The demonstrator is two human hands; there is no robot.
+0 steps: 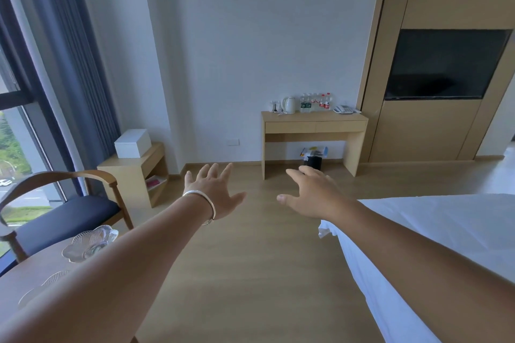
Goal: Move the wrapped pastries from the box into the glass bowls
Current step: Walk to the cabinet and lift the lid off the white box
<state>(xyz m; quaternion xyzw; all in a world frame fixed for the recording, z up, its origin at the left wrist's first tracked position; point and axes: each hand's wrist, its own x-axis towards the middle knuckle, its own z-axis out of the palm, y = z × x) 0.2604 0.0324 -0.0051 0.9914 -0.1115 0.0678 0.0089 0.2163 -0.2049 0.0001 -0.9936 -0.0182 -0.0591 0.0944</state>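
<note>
Both left hand [213, 192] and right hand [312, 195] spread, empty; white lidded box [133, 142] far beyond scalloped clear glass bowl [90, 242]: long carries risk drops.

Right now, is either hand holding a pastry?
No, the left hand and right hand are both stretched out open over the floor, holding nothing.

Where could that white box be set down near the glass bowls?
The round table shows bare wood left of the upper glass bowl; the left arm hides its right part. The chair seat is free. The desk is crowded with a kettle and bottles.
</note>
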